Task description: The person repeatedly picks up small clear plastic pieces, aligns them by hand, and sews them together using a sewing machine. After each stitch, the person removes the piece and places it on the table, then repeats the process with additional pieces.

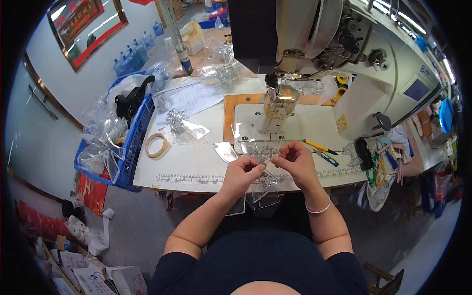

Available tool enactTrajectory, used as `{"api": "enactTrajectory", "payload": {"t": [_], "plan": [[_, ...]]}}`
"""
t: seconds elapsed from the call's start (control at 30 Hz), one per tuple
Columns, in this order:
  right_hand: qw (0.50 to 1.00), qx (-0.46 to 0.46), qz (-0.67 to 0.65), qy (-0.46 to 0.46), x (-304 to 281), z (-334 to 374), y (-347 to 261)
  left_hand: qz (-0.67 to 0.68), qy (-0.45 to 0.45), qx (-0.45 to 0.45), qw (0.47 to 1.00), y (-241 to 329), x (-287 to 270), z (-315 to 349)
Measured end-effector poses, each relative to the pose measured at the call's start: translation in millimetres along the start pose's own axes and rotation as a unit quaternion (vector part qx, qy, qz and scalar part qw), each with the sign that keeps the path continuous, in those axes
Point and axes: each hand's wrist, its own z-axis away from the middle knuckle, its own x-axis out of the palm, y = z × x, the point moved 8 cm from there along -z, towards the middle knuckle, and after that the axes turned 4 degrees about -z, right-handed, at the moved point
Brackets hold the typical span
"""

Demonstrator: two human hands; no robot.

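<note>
Both hands meet over the table's front edge at a cluster of clear plastic pieces [266,180] with silvery parts. My left hand [241,173] pinches the cluster's left side between thumb and fingers. Opposite it, my right hand [300,164] has thumb and fingertips pressed together at the upper right side; the exact bit held there is too small to see. Some clear sheets hang below the edge. A silvery plastic piece [225,152] lies just left of the hands. Behind them rises the sewing machine's post [279,110], its needle area above.
A roll of tape [157,145] and a silvery bundle [176,120] lie left on the white table. A blue basket [132,142] with plastic bags stands beside it. An orange pen [318,146], thread snips [328,158] and hanging scissors [372,169] are on the right. A ruler strip [196,178] runs along the front.
</note>
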Motion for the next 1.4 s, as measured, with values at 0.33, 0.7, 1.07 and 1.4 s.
{"api": "enactTrajectory", "payload": {"t": [0.33, 0.7, 1.07, 1.4], "plan": [[0.999, 0.010, -0.020, -0.043, 11.5, -0.1, -3.1, -0.067, 0.022, 0.056, 0.996, 8.5, 0.3, 2.0], [0.951, 0.028, 0.265, -0.155, 15.6, -2.9, -30.2, -0.272, -0.034, 0.133, 0.953, 48.2, 17.9, 2.9], [0.958, 0.068, 0.174, -0.216, 19.5, 9.4, -13.2, -0.333, -0.048, 0.201, 0.920, 58.7, 27.1, 10.8], [0.971, 0.120, -0.199, 0.046, -26.3, 23.1, 35.2, -0.134, -0.208, 0.063, 0.967, 26.7, 51.5, -33.8]]}}
